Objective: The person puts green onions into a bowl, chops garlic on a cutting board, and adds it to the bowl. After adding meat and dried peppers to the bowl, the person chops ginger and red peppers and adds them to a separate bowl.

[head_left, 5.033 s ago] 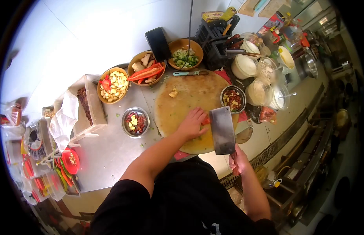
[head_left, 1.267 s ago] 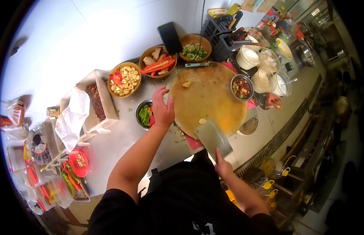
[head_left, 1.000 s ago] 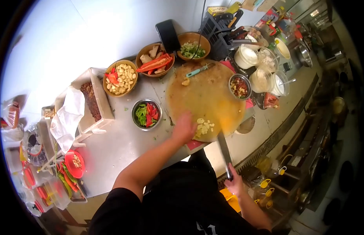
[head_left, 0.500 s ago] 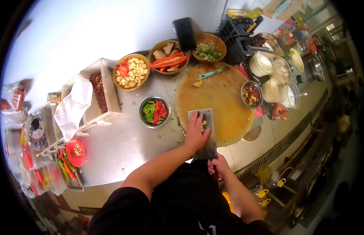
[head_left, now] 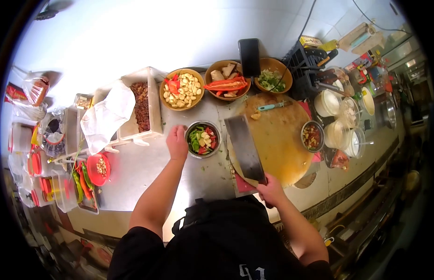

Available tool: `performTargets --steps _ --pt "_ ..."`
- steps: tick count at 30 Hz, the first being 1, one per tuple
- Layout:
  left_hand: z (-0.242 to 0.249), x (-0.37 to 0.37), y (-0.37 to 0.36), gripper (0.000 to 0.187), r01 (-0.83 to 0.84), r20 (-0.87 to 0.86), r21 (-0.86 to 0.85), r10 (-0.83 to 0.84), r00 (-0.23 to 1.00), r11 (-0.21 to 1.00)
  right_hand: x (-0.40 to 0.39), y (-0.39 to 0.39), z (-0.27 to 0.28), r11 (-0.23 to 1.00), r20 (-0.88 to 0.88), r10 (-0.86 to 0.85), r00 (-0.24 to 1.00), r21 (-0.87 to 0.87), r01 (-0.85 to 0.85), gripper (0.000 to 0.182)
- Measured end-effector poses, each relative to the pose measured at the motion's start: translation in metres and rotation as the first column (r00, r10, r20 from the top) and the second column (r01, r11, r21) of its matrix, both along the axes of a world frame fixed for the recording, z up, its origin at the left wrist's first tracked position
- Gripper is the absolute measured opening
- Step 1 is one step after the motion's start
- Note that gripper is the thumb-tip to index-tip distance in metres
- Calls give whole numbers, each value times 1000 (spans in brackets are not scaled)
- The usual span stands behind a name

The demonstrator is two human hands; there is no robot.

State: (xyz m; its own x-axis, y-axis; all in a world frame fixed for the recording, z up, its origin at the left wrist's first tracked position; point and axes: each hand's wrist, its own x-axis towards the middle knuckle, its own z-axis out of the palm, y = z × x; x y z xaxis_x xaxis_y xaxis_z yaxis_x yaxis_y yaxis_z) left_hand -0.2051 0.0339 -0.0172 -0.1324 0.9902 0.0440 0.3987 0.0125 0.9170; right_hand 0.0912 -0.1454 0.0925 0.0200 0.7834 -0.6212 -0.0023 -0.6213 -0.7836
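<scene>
My left hand [head_left: 177,143] is at the left rim of a small metal bowl [head_left: 218,145], its fingers closed; whether they grip the rim is unclear. Green and red pepper pieces [head_left: 196,136] lie in the bowl with pale slices [head_left: 207,140] on top. My right hand [head_left: 271,190] is wrapped round the handle of a wide cleaver [head_left: 246,148]. The blade lies over the left edge of the round chopping board [head_left: 284,144]. A blue peeler [head_left: 273,106] rests at the back of the board, and a metal bowl of chopped red bits [head_left: 312,136] stands at its right.
Behind are bowls of garlic [head_left: 183,95], of ginger with red pepper [head_left: 225,84] and of chopped greens [head_left: 271,80], with a black phone [head_left: 249,57] upright between them. A bin of dried chillies [head_left: 141,106] and a red bowl [head_left: 106,173] stand left; white tubs [head_left: 327,103] stand right.
My left hand has left the cleaver's blade and moved left to the metal bowl. Pale slices now lie on the peppers. The view has shifted.
</scene>
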Motion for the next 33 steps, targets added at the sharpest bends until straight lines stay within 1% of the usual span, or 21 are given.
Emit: performTargets --steps 1,2,4,5,6,8,9,11,13,14,16,21,22,23,24,26,27,28,30,31,33 --pt "10 -3 3 15 -167 178 -39 171 969 985 9 -2 0 997 35 74 997 -6 -73 31" --pt "20 1 2 15 -174 179 -40 178 968 984 13 -3 -1 989 70 145 987 -14 -144 32" --pt "43 24 -3 13 43 -188 392 35 981 919 10 3 0 985 30 171 985 -44 -169 30" --pt "49 36 -6 16 215 -316 497 -55 947 841 7 8 0 974 16 214 977 -76 -213 32" --pt "48 47 -6 16 212 -314 499 -53 948 840 5 13 0 961 -1 257 966 -107 -256 35" --pt "46 62 -5 18 444 -444 561 -199 874 699 8 13 -8 957 -39 265 963 -111 -268 35" --pt "38 61 -1 18 444 -444 559 -199 873 701 12 12 -7 967 -76 216 974 -122 -224 36" --pt "18 58 12 18 414 -556 393 -147 818 821 24 8 -6 975 -108 166 980 -133 -180 37" --pt "18 60 27 18 392 -526 336 -174 833 856 39 -2 -3 993 207 82 975 -95 -64 39" --pt "18 61 35 19 374 -496 274 -203 844 886 50 -8 -3 993 208 83 975 -96 -64 39" --pt "33 71 61 22 392 -520 327 -183 835 860 72 -19 -5 996 342 81 936 -69 -61 42" --pt "41 106 142 31 411 -609 394 -101 786 822 95 -41 -19 982 370 56 927 -191 17 45" --pt "52 113 152 31 425 -646 176 -222 731 888 95 -45 -20 972 337 17 941 -227 64 45" --pt "59 119 163 32 419 -652 -50 -347 674 907 101 -56 -38 987 356 13 934 -152 44 43" --pt "56 122 173 32 421 -651 -50 -350 673 906 101 -54 -38 987 356 10 934 -153 47 43" --pt "51 126 190 33 500 -717 -171 -455 528 849 99 -55 -36 986 340 -3 940 -154 59 41" --pt "53 125 196 34 518 -748 -164 -448 490 840 100 -54 -33 986 338 -5 941 -155 61 41" --pt "70 123 194 34 519 -749 -167 -450 486 838 101 -51 -30 983 328 -16 945 -169 75 40" --pt "100 117 190 57 373 -625 -167 -391 676 913 102 -46 -27 975 303 -39 952 -196 103 39" --pt "92 106 194 60 335 -643 -117 -329 692 935 103 -46 -29 975 297 -40 954 -199 103 39" --pt "110 92 188 60 292 -614 -164 -329 717 942 108 -46 -33 982 297 -25 955 -174 80 40"
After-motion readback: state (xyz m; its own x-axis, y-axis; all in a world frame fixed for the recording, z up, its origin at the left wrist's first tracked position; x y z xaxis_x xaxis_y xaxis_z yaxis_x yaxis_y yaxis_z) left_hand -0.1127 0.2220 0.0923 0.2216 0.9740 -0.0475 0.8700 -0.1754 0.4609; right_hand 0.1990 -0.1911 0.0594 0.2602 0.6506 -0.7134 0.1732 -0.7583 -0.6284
